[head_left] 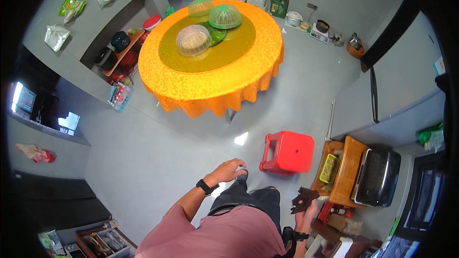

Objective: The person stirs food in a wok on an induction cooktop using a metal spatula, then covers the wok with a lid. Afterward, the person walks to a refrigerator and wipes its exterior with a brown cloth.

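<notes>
My left hand (pixel 226 171), with a dark watch on its wrist, hangs in front of my body above the floor. It holds nothing, and its fingers are loosely bent and apart. Low on the right, my right hand (pixel 306 217) is closed on a crumpled dark brown cloth (pixel 303 199) with ragged-looking edges; whether it is a glove or a rag I cannot tell. The cloth sticks up above the fingers. A red plastic stool (pixel 295 152) stands on the floor ahead of that hand, apart from it.
Farther ahead is a round table with an orange tablecloth (pixel 205 83) and several mesh food covers (pixel 225 16). At right, a wooden cabinet (pixel 348 172) carries a black oven-like appliance (pixel 377 177). Pots and a scale (pixel 320 35) sit along the far wall. Drawers (pixel 107 241) stand at lower left.
</notes>
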Demonstrator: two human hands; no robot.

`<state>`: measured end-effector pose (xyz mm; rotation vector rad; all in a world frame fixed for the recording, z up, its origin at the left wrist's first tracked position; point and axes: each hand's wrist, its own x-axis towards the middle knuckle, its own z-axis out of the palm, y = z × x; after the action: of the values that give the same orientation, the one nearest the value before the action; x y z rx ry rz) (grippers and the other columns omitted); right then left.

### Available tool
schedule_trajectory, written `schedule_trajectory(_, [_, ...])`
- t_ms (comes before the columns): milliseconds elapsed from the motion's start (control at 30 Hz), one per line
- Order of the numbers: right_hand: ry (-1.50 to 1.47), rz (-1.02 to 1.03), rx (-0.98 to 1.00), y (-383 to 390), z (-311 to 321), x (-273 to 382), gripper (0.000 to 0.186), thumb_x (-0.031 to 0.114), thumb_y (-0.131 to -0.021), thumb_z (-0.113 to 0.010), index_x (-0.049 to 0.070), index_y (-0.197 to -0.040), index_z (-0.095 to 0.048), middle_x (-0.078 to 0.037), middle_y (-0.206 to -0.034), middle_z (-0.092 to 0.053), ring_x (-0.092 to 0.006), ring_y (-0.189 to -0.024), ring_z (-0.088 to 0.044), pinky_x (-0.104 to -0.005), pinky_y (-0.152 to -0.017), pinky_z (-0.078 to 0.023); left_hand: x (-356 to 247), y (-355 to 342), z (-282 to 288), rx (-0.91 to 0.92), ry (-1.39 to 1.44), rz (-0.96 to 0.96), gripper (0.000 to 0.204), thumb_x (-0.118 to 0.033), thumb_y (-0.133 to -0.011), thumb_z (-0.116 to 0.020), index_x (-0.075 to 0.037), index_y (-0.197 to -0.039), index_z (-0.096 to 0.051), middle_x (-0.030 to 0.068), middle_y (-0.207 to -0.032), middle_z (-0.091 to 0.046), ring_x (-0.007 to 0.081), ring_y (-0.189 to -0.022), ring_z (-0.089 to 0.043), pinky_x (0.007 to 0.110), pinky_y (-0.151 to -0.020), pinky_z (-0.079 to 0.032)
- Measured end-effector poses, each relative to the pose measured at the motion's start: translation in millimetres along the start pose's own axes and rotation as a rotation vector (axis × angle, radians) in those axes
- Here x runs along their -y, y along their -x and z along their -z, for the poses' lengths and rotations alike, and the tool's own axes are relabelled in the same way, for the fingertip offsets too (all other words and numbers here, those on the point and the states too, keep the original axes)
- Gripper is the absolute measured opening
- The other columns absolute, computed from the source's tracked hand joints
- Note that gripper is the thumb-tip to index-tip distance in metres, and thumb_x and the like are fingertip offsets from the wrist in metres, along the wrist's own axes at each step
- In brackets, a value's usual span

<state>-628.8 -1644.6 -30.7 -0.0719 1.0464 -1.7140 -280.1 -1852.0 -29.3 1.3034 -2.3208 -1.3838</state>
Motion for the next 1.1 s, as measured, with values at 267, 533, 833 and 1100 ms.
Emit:
schedule_trajectory(267, [-0.127, -0.017, 0.035, -55, -39, -8, 0.045, 0.034, -0.112, -0.048, 0.006, -0.146, -0.057, -0.009, -0.141, -0.064, -0.0248, -0.120, -0.063, -0.0420, -0.103, -0.051, 10, -28, 25, 0.134, 0.043, -0.011, 0.037, -0.030, -0.101, -0.068, -0.006, -0.129, -0.066, 0.0202, -0.120, -0.070, 0.0357, -0.109, -0.068, 0.045, -0.095, -0.054])
schedule_trajectory(533, [-0.045, 0.029, 0.145, -126, -63, 7, 0.045, 0.033, -0.111, -0.050, 0.005, -0.146, -0.058, -0.011, -0.142, -0.065, -0.0280, -0.125, -0.063, -0.0441, -0.106, -0.051, 22, -83, 42, 0.063, 0.044, 0.005, 0.037, -0.030, -0.101, -0.068, -0.005, -0.128, -0.066, 0.0199, -0.122, -0.070, 0.0362, -0.110, -0.067, 0.045, -0.097, -0.053])
schedule_trajectory(833, [-0.070, 0.007, -0.034, -206, -49, 35, 0.048, 0.028, -0.108, -0.049, 0.001, -0.147, -0.056, -0.014, -0.147, -0.062, -0.0311, -0.134, -0.059, -0.0490, -0.116, -0.045, 13, -189, 38, 0.087, 0.159, -0.055, 0.033, -0.026, -0.098, -0.070, -0.006, -0.124, -0.068, 0.0173, -0.120, -0.070, 0.0342, -0.107, -0.069, 0.043, -0.094, -0.055])
schedule_trajectory(1100, [-0.031, -0.011, -0.023, -324, -44, 90, 0.051, 0.032, -0.108, -0.046, -0.001, -0.147, -0.053, -0.015, -0.150, -0.059, -0.0307, -0.137, -0.057, -0.0490, -0.116, -0.044, -35, -301, 73, 0.129, 0.085, 0.126, 0.033, -0.025, -0.097, -0.073, -0.005, -0.123, -0.070, 0.0150, -0.115, -0.074, 0.0299, -0.098, -0.071, 0.040, -0.087, -0.057])
